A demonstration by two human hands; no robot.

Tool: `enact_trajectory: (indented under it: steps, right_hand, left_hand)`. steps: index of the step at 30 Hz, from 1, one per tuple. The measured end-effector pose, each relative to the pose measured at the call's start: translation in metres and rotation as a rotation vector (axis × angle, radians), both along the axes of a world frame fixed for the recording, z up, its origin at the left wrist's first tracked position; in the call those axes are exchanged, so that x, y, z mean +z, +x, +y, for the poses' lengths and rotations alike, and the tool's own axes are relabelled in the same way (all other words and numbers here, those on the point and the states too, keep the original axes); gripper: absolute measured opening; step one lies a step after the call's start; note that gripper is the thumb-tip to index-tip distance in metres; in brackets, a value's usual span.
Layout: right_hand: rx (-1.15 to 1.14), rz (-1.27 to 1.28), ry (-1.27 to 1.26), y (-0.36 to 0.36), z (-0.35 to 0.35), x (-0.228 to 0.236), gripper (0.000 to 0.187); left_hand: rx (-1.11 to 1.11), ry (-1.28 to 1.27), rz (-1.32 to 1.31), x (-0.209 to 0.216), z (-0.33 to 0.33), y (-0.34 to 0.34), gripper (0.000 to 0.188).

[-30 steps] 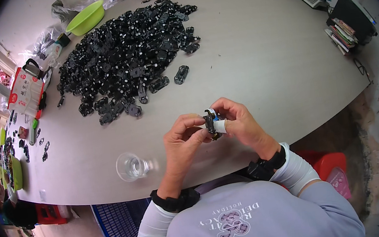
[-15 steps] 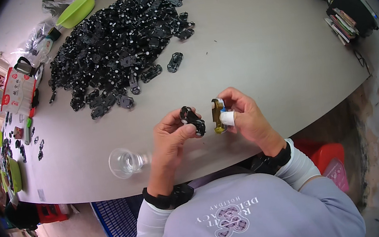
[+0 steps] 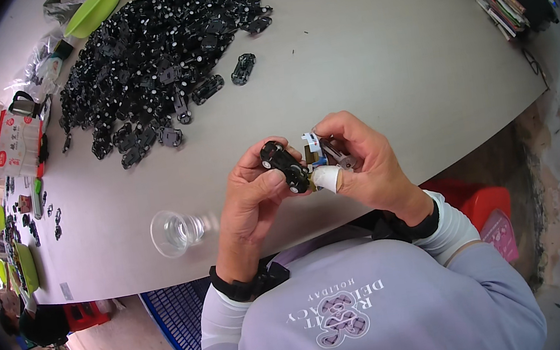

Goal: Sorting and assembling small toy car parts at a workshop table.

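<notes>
Over the near part of the table, my left hand is closed on a black toy car chassis with small light wheels. Close beside it, my right hand grips a small toy car shell, white and blue outside with a yellowish inside. A greyish piece shows between the right fingers, its kind unclear. White tape wraps the right thumb. The chassis and shell are side by side at their lower ends; whether they touch is hard to see.
A large heap of black toy car chassis covers the far left, with one chassis lying apart. Left of my forearm stands a clear plastic cup. A green basin, a red-and-white box and books line the table's edges.
Both hands have come closer together, bringing the chassis and shell side by side. The shell has turned in my right hand, and its white and blue side now shows. The view has shifted slightly.
</notes>
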State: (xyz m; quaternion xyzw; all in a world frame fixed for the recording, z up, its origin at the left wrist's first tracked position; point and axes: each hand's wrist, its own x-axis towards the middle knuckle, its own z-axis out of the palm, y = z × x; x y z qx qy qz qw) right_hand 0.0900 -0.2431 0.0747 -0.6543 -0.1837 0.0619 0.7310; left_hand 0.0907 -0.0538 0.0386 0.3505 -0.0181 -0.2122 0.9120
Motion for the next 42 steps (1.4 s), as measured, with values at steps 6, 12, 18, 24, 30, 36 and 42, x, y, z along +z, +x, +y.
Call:
enact_trajectory:
  steps: [6,12,18,24,30,36,42]
  right_hand:
    - [-0.037,-0.121,-0.09,0.0,0.003,-0.004,0.027]
    - [-0.024,-0.172,-0.223,0.0,0.004,-0.001,0.03]
    - [0.034,-0.202,-0.225,0.0,0.004,0.0,0.033]
    - [-0.001,-0.176,-0.201,-0.001,0.006,-0.003,0.029]
    - [0.054,-0.253,-0.181,0.001,0.004,-0.009,0.025]
    - [-0.047,-0.228,-0.137,-0.007,-0.002,-0.016,0.024]
    - [0.157,0.226,-0.013,0.004,-0.023,-0.013,0.017]
  left_hand:
    - [0.024,0.071,-0.006,0.004,-0.004,-0.004,0.041]
    - [0.029,0.129,-0.05,0.009,-0.003,-0.005,0.04]
    - [0.014,0.207,-0.053,0.015,-0.004,-0.008,0.04]
    - [0.06,0.283,-0.141,0.01,-0.006,-0.008,0.033]
    - [0.06,0.36,-0.223,0.013,-0.006,-0.008,0.033]
    - [0.006,0.361,-0.116,0.021,-0.014,-0.014,0.035]
    - [-0.048,0.554,-0.28,0.021,-0.013,-0.017,0.038]
